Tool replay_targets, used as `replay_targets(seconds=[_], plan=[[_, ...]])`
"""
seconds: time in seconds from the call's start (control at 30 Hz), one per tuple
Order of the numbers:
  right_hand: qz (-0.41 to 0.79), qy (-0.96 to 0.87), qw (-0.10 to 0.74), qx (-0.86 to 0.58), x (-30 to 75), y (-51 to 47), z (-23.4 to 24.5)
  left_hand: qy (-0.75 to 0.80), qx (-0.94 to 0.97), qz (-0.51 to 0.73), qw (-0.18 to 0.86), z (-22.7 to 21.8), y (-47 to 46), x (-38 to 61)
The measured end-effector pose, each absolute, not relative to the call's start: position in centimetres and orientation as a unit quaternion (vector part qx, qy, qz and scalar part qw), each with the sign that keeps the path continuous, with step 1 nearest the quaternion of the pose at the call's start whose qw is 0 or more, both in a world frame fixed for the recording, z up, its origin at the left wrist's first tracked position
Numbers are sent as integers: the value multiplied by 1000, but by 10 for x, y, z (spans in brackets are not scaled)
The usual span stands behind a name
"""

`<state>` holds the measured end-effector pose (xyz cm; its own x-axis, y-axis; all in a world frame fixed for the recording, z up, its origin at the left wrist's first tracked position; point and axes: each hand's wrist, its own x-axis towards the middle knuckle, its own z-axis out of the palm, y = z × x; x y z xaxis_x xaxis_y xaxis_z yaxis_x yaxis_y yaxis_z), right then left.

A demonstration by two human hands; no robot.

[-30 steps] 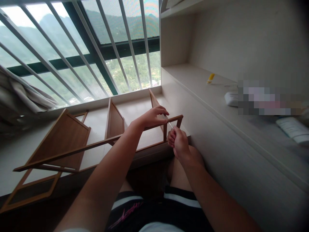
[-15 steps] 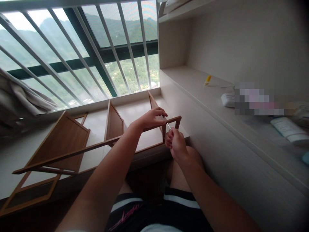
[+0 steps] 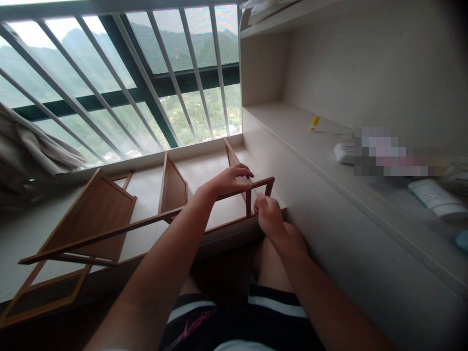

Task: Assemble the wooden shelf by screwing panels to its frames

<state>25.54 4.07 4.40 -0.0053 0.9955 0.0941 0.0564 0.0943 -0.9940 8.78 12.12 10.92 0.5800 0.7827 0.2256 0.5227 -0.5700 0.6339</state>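
A brown wooden shelf frame lies on its side on the pale window ledge, its panels standing up from it. My left hand grips the frame's long upper rail near its right end, thumb and fingers on either side of the wood. My right hand is closed around a slim metal tool, perhaps a screwdriver or hex key. The tool's thin shaft points up and left to the rail beside my left fingers. Its handle is hidden in my fist, and I cannot make out its tip.
A white cabinet rises close on my right. On its top are a yellow-capped item, a white box-like item and a white tube. Window bars stand behind the ledge, with a grey curtain at left.
My right fist has turned slightly around the tool and shifted a little to the right and down. My left hand and the frame stay in place.
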Motion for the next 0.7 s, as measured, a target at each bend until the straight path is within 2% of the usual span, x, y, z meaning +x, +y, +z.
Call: replay_targets(seconds=[0.07, 0.1, 0.3, 0.43, 0.53, 0.7], plan=[[376, -583, 499, -519, 260, 43, 44, 383, 850, 249, 261, 109, 122, 88], [370, -581, 501, -524, 260, 43, 44, 380, 851, 248, 262, 109, 122, 88], [669, -343, 517, -410, 247, 37, 52, 377, 853, 250, 260, 109, 122, 87], [737, -280, 507, -349, 243, 33, 57, 380, 853, 249, 258, 108, 123, 87], [671, -341, 520, -404, 245, 32, 51, 378, 853, 249, 260, 110, 122, 87], [439, -540, 514, -501, 251, 20, 42, 376, 852, 250, 263, 115, 120, 88]])
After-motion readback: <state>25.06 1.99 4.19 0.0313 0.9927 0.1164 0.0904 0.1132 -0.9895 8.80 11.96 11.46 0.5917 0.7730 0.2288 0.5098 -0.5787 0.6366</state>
